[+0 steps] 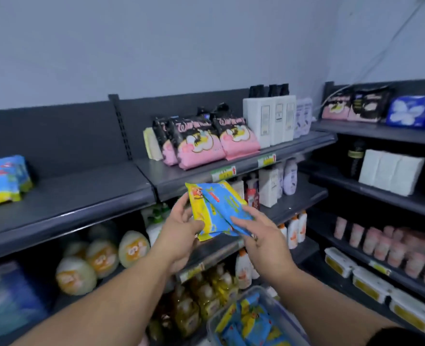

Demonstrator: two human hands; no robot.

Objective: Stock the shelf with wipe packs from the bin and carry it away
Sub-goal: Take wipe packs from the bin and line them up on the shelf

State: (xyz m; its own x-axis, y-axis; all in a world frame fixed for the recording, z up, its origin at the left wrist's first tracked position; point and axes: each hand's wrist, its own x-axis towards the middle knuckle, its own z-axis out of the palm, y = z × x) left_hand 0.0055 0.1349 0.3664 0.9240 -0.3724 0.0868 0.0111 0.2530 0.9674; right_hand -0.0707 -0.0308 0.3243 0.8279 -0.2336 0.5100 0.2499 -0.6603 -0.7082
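Note:
Two blue-and-yellow wipe packs (217,208) are held in the air in front of the grey top shelf (86,193). My left hand (181,228) grips their left side, thumb on the front. My right hand (261,236) holds their lower right end, fingers curled round it. A clear bin (276,304) with several more blue-and-yellow packs sits low at the bottom centre, under my right forearm. Other packs of the same kind (2,179) lie at the far left of the top shelf.
Pink-and-black bags (206,143) and white bottles (271,118) stand on the top shelf to the right. Lower shelves hold bottles and round packs. A second shelving unit (381,136) with packs and tubs stands at the right.

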